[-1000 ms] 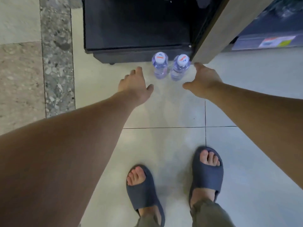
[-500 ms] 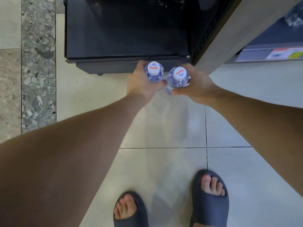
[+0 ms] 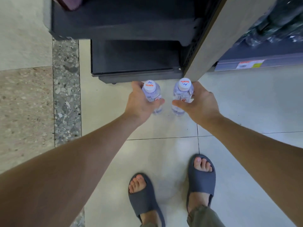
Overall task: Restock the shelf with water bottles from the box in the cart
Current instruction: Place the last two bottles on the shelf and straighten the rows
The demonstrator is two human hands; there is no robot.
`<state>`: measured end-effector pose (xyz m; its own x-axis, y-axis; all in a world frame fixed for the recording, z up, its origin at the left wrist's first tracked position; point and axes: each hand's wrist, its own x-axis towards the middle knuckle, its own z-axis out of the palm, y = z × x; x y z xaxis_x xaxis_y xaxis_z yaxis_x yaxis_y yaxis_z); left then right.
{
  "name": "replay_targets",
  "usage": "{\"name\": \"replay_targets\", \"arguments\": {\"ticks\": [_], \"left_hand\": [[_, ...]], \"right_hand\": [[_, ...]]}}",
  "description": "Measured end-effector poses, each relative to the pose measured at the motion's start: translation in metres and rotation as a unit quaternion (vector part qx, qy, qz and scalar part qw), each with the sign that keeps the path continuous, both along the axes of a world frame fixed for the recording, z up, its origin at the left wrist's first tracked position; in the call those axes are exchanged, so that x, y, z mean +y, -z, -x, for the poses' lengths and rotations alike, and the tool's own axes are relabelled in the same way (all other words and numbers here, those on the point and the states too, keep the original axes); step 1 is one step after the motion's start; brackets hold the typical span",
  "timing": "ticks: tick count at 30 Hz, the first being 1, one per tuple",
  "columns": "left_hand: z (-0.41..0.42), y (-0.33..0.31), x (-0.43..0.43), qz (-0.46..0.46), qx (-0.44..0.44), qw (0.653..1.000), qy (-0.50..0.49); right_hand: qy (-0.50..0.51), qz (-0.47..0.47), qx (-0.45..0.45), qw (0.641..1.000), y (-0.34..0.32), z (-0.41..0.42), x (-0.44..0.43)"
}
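Left hand (image 3: pixel 139 102) grips left water bottle (image 3: pixel 151 95). Right hand (image 3: pixel 200 104) grips right water bottle (image 3: pixel 182 95). Both bottles upright, middle of frame, in front of black cart (image 3: pixel 134 54). Shelf (image 3: pixel 255 54), upper right, holds some bottles. These two not yet placed. Box not seen.

Grey slides (image 3: pixel 200 182) on pale floor tiles (image 3: pixel 246 161); speckled stone strip (image 3: pixel 67 95) at left.

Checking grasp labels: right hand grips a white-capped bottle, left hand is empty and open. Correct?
One error. The head view shows the left hand is not empty and open: it grips the left bottle, white-capped too. The rest stands: the right hand grips the right bottle, which has a white cap.
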<state>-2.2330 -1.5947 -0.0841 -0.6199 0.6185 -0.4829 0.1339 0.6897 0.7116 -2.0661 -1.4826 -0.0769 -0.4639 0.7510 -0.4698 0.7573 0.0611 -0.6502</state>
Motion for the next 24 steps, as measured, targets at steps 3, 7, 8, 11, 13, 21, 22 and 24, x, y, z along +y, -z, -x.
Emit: {"name": "replay_targets", "arguments": {"ticks": [3, 7, 8, 11, 13, 21, 22, 24], "left_hand": [[-0.009, -0.061, -0.003, -0.001, -0.005, 1.0, 0.021], [-0.022, -0.155, 0.001, -0.024, -0.017, 0.999, 0.028], [-0.025, -0.18, 0.002, -0.037, -0.015, 0.999, 0.035], [-0.031, -0.251, 0.003, -0.073, -0.006, 0.997, 0.039], [-0.039, -0.298, 0.007, -0.092, -0.012, 0.995, 0.034], [-0.08, -0.483, 0.033, -0.179, -0.03, 0.982, 0.051], [-0.085, -0.505, 0.038, -0.187, -0.026, 0.98, 0.062], [-0.094, -0.546, 0.046, -0.199, -0.016, 0.976, 0.083]], "right_hand": [[0.026, -0.018, 0.009, 0.999, -0.058, -0.009, -0.008], [0.083, -0.034, 0.03, 0.995, -0.142, -0.024, -0.012], [0.094, -0.035, 0.04, 0.994, -0.164, -0.028, -0.012], [0.109, -0.044, 0.051, 0.992, -0.235, -0.037, -0.01], [0.131, -0.056, 0.056, 0.988, -0.284, -0.05, -0.008], [0.167, -0.075, 0.128, 0.975, -0.467, -0.1, -0.005], [0.167, -0.081, 0.136, 0.973, -0.489, -0.104, -0.002], [0.178, -0.087, 0.154, 0.968, -0.535, -0.116, 0.003]]}}
